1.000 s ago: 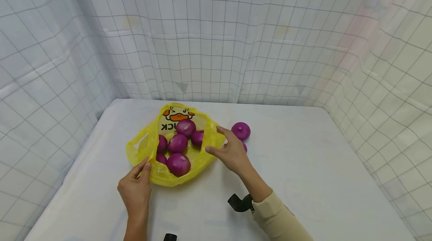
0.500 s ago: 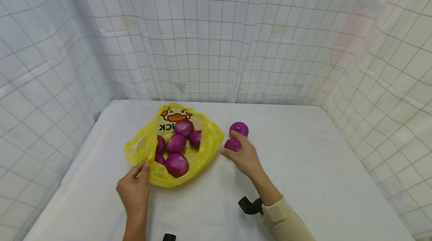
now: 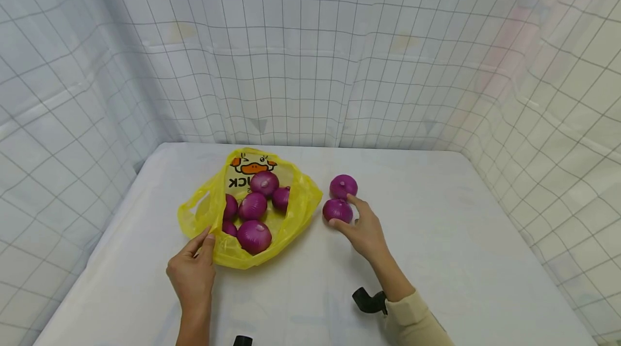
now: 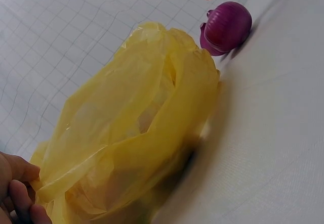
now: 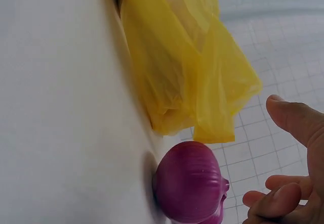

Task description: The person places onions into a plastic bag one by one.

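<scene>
A yellow plastic bag (image 3: 301, 203) with a duck print lies with its mouth spread, several red onions (image 3: 253, 206) inside. My left hand (image 3: 193, 268) pinches the bag's near left edge between thumb and fingers; the left wrist view shows the fingertips on the yellow film (image 4: 116, 113). To the right of the bag, two more red onions stand one behind the other, the nearer onion (image 3: 337, 210) and the farther onion (image 3: 343, 186). My right hand (image 3: 365, 228) hovers over the nearer onion, thumb and fingers spread. In the right wrist view a gap shows between the fingers and that onion (image 5: 190, 182).
A white cloth covers the table (image 3: 436, 238). White checked sheets (image 3: 310, 66) hang at the back and both sides. A black wrist mount (image 3: 368, 300) juts from the right forearm, and another black piece (image 3: 242, 340) shows at the bottom edge.
My right hand has left the bag's right edge and moved right to the nearer onion, then drawn slightly farther right. The left hand keeps its pinch on the bag.
</scene>
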A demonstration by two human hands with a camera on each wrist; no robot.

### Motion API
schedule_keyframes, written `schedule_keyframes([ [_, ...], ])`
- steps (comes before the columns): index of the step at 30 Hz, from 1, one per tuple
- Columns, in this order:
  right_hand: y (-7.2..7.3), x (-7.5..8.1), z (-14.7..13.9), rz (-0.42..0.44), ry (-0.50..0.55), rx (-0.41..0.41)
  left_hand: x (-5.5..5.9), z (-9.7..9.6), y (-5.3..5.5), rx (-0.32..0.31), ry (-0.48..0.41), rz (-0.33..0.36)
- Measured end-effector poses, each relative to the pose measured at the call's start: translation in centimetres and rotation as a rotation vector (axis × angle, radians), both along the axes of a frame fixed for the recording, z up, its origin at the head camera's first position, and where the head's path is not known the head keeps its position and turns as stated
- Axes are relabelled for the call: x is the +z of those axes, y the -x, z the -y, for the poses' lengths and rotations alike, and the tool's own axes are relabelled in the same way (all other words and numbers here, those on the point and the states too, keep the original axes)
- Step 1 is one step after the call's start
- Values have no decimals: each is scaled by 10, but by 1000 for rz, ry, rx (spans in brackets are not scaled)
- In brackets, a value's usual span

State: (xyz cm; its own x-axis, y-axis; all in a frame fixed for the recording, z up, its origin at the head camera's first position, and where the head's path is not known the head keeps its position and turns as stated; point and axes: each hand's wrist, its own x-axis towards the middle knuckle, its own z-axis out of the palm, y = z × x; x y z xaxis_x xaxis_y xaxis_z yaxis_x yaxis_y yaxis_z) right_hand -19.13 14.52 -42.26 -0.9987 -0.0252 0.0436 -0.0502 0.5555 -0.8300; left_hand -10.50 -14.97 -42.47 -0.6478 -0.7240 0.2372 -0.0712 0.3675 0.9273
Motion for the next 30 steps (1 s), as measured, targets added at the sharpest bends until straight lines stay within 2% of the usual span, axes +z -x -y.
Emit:
schedule_keyframes([
  [10,15,-21,-6,41,-45,-17,0,2,0,7,-10,9],
  [15,22,-26,-4,73,-26,-11,1,1,0,3,-21,4],
  [30,34,-39,5,102,-78,-9,-1,2,0,4,-4,4],
])
